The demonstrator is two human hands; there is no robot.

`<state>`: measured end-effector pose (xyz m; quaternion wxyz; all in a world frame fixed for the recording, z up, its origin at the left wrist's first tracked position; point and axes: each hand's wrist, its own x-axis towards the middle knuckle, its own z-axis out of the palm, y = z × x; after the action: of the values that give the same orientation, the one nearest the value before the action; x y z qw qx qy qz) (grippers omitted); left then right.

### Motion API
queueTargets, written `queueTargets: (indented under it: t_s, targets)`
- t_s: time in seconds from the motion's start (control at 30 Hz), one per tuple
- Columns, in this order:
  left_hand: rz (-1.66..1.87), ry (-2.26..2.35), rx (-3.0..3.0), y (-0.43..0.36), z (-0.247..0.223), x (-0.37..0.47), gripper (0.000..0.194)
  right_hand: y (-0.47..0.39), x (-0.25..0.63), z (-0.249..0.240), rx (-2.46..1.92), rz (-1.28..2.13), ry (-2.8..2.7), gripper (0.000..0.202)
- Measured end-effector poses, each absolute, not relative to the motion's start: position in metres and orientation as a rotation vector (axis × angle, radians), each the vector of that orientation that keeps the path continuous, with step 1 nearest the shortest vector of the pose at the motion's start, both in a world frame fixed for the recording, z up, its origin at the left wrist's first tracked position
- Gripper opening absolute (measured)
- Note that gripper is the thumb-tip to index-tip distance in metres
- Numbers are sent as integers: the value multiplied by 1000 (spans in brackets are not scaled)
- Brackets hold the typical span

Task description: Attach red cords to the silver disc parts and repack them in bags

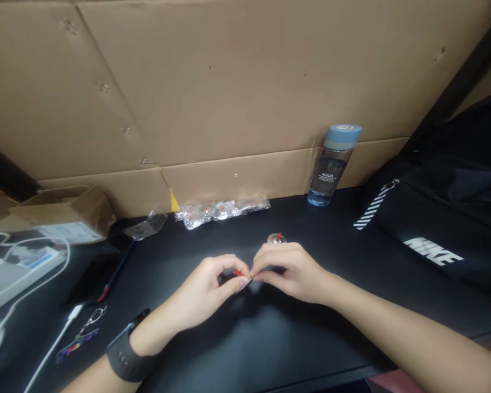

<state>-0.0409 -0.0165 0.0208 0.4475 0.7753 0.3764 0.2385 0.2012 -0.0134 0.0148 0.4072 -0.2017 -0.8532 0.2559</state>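
Observation:
My left hand (204, 286) pinches a small piece with a red peg (239, 273) and a thin metallic edge, mostly hidden by the fingers. Thumb and fingertips of my right hand (292, 273) are closed on the same piece's right edge, so both hands meet at it above the table. Just behind my right hand, a round metal disc (272, 239) with a red peg lies on the black table (253, 338). Farther back, several similar shiny pieces in clear plastic packets (225, 209) lie in a row against the cardboard.
A water bottle (326, 172) stands by the cardboard wall (245, 87). To the right sits a black bag (442, 218). Leftward are a paper bag (85, 210), a power strip (28, 273), a white cable (53, 349), a keyring (92, 316) and an empty plastic wrapper (149, 225).

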Motion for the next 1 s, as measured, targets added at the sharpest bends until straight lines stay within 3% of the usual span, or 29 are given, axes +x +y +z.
queueTargets:
  t_s: [0.3, 1.0]
  targets:
    - [571, 876, 2119, -10, 29, -49, 11, -15, 200, 14, -515, 729, -2112, 7]
    - [598, 781, 2054, -3, 24, -53, 12, -13, 201, 15, -535, 706, -2119, 6]
